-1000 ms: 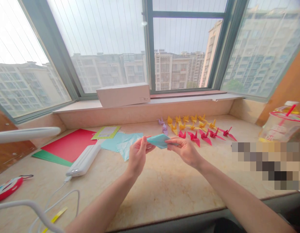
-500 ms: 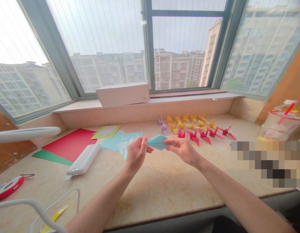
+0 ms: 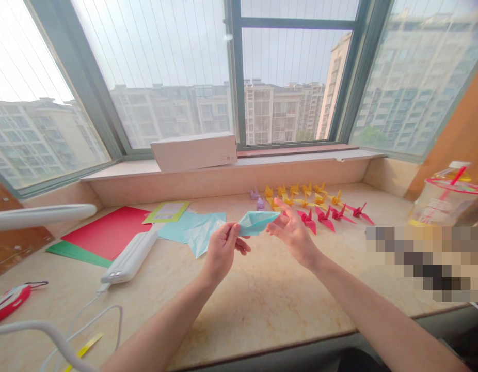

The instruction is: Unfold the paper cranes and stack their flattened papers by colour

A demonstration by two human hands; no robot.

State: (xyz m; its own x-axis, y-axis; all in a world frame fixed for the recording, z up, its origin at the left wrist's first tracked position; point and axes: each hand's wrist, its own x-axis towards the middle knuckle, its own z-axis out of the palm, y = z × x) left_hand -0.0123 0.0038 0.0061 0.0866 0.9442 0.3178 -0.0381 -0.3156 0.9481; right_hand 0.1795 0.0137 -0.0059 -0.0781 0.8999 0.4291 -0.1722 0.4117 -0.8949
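Blue paper point(image 3: 257, 223) held above the counter point(image 3: 270, 305)
Left hand point(image 3: 222, 249) pinches its left end; right hand point(image 3: 296, 235), grip loose and spread, is at the other tip, contact unclear; cranes point(image 3: 324, 219) stand beyond.

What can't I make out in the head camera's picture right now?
All in the head view:
Folded blue paper: one end hidden by the left hand.
White box: print too small to read.
Red-and-white object: cut off by the left edge.
Pixelated patch: masks whatever lies behind it.
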